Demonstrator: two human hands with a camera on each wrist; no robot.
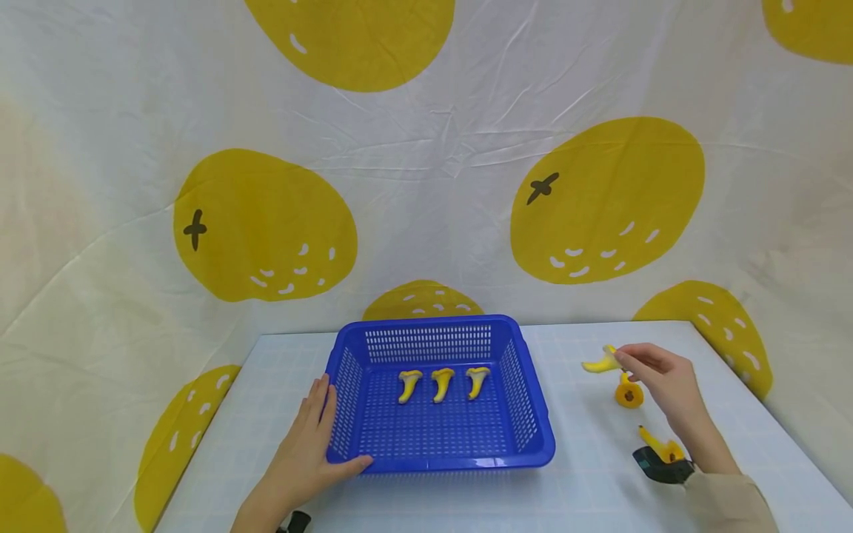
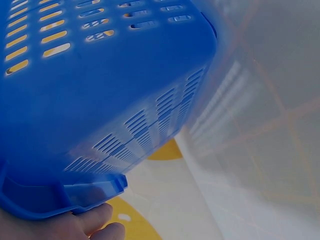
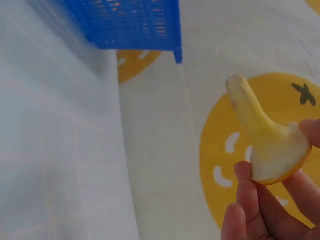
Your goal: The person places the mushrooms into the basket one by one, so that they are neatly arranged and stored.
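In the head view, my right hand [image 1: 660, 374] is raised over the right side of the table and pinches a yellow mushroom [image 1: 602, 363] by its cap. Up close in the right wrist view, the mushroom [image 3: 272, 142] has a pale underside and a stem that points away from the fingers. A blue plastic basket [image 1: 460, 465] stands mid-table, with three similar mushrooms [image 1: 442, 385] in a row on its floor. My left hand [image 1: 303, 437] rests against the basket's left rim, fingers extended, with the thumb over the front rim.
Two more mushrooms lie on the table below my right hand: one mushroom [image 1: 629, 392] shows its orange cap, and a nearer mushroom [image 1: 663, 448] is partly covered by the dark wrist camera [image 1: 660, 466]. Behind the white table [image 1: 573, 488] hangs a fruit-print cloth [image 1: 426, 222].
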